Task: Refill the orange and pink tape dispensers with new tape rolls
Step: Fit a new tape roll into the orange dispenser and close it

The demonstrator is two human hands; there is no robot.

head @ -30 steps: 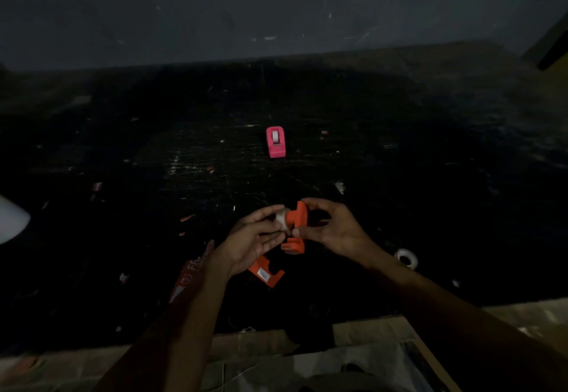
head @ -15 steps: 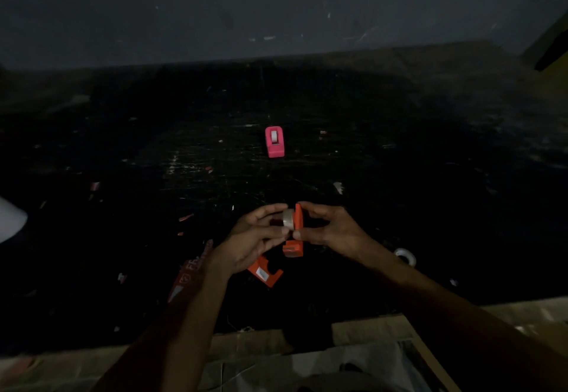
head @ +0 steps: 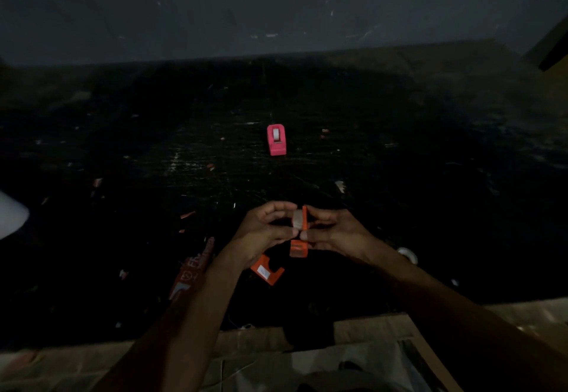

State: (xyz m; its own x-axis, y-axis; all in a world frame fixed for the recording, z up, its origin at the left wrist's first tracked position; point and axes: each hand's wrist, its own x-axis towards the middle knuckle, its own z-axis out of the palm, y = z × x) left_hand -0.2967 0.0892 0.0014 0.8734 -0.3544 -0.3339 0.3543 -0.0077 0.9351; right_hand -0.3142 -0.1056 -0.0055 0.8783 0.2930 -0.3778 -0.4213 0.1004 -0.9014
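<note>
Left hand (head: 264, 233) pinches one tape roll (head: 297, 219), right hand (head: 336, 232) grips orange dispenser part (head: 298, 246) — second orange part (head: 266, 273), one pink dispenser (head: 276, 140).

Dim room, dark scuffed tabletop (head: 399, 207), plain grey wall (head: 276, 7) behind, littered scraps (head: 187, 215)

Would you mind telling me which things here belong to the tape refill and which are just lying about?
Belonging: orange dispenser, tape roll, loose orange part, pink dispenser, white roll.
Lying about: red wrapper, white object, scraps.
</note>
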